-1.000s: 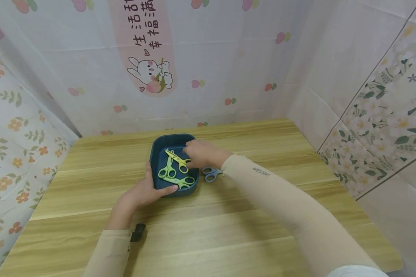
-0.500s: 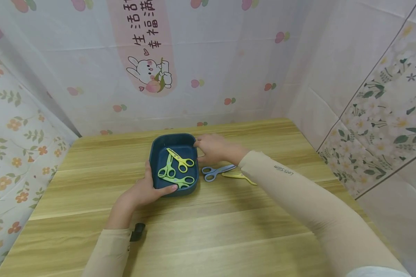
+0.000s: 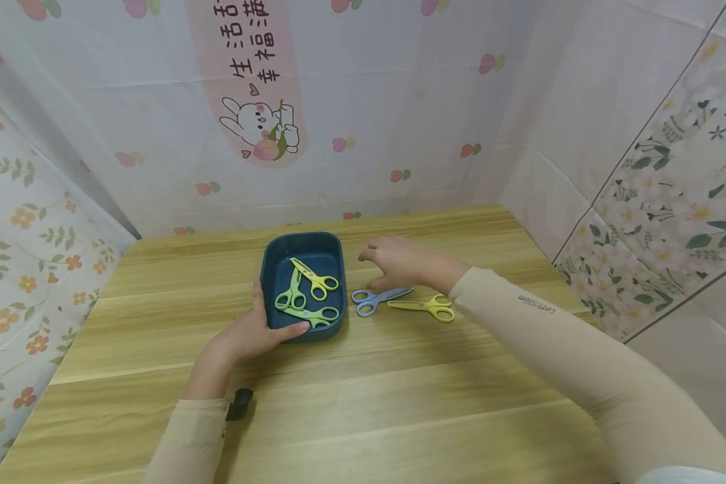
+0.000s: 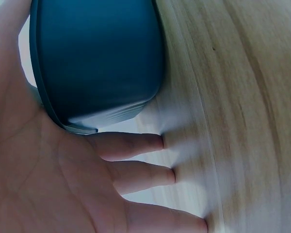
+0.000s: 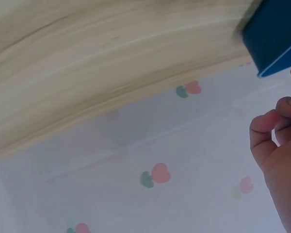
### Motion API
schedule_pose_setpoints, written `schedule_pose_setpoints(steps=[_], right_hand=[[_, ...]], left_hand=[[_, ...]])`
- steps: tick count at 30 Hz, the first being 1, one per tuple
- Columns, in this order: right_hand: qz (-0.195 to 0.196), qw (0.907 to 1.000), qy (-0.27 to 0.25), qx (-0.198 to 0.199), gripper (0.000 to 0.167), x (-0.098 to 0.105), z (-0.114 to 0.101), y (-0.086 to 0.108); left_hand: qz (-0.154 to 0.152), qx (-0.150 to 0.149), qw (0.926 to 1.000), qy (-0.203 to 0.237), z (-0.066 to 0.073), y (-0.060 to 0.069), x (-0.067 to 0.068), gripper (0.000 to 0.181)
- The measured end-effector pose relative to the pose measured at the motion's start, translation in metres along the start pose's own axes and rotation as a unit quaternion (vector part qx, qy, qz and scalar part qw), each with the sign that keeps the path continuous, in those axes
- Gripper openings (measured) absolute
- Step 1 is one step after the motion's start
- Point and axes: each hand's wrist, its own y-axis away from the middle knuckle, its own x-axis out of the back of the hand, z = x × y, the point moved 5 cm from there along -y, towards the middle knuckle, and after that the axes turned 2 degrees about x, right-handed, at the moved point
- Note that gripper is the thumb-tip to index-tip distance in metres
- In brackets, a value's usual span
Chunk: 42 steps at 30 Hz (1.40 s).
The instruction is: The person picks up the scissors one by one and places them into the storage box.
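In the head view, a dark blue rectangular bin (image 3: 302, 240) stands on the table. Inside lie yellow scissors (image 3: 321, 288) and two green pairs of scissors (image 3: 297, 301), overlapping. My left hand (image 3: 251, 336) holds the bin's near-left corner, thumb over the front rim. In the left wrist view three of its fingers (image 4: 140, 174) stretch below the bin (image 4: 97, 53), tips on the table. Right of the bin, my right hand (image 3: 399, 262) is above the table with nothing in its grasp. Blue scissors (image 3: 372, 300) and yellow-handled scissors (image 3: 423, 306) lie just below it.
The wood-grain table (image 3: 363, 403) ends at a wall sheet (image 3: 363, 121) printed with fruit and a rabbit. Flowered sheets (image 3: 647, 215) hang at both sides. A black piece (image 3: 239, 405) sits by my left sleeve.
My right hand has let go of the yellow scissors in the bin and drawn back to the right, uncovering the scissors on the table. The left hand stays put.
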Motion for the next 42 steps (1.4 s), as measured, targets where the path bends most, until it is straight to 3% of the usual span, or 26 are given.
schedule_pose_setpoints(steps=[4, 17, 25, 29, 36, 42], right_hand=[[-0.003, 0.9999, -0.009, 0.006, 0.065, -0.005, 0.009, 0.015], [-0.097, 0.9935, -0.049, -0.035, 0.08, -0.033, 0.054, 0.066], [-0.138, 0.9882, -0.058, -0.033, 0.07, -0.054, 0.07, 0.089], [-0.14, 0.988, -0.056, -0.033, 0.066, -0.06, 0.076, 0.095], [-0.136, 0.9886, -0.052, -0.038, 0.073, -0.066, 0.08, 0.1], [-0.112, 0.9926, -0.046, -0.011, 0.065, -0.068, 0.078, 0.102]], left_hand=[[0.002, -0.003, 1.0, 0.002, 0.0, 0.0, 0.001, 0.15], [0.001, -0.006, 0.9999, 0.008, -0.003, -0.002, 0.0, 0.15], [0.001, -0.006, 0.9998, 0.016, -0.002, -0.002, 0.001, 0.15], [0.003, -0.006, 0.9999, 0.013, -0.001, -0.001, 0.001, 0.15], [0.007, -0.006, 0.9999, 0.01, -0.001, -0.001, 0.001, 0.149], [0.007, -0.002, 1.0, 0.002, -0.001, -0.001, 0.0, 0.15]])
